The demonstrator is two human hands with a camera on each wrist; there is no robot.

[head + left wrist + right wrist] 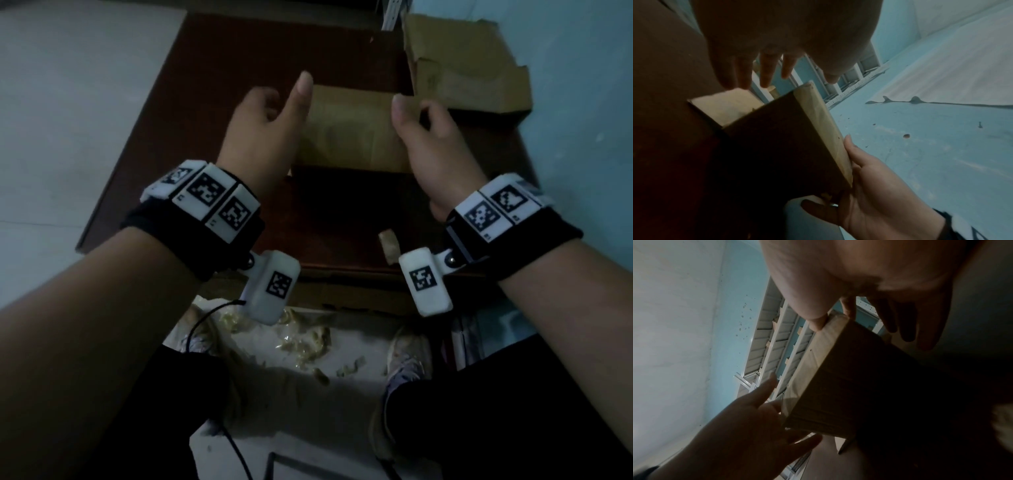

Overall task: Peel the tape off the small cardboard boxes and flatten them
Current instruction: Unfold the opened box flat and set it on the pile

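A small brown cardboard box (349,130) stands on the dark brown table (212,85), with glossy tape (824,123) along its top face. My right hand (414,109) grips the box's right end, thumb (818,322) on the taped top edge and fingers curled round the far side. Just beside the box's left end is my left hand (274,102), with thumb raised and fingers (764,71) straight and spread. Whether the left hand touches the box I cannot tell. The box's near side lies in dark shadow.
Flattened, torn cardboard (466,75) lies at the table's back right, next to the blue wall. A curled tape scrap (388,245) sits near the table's front edge. Several tape scraps (301,342) litter the floor between my shoes. White metal shelving (777,345) stands behind the table.
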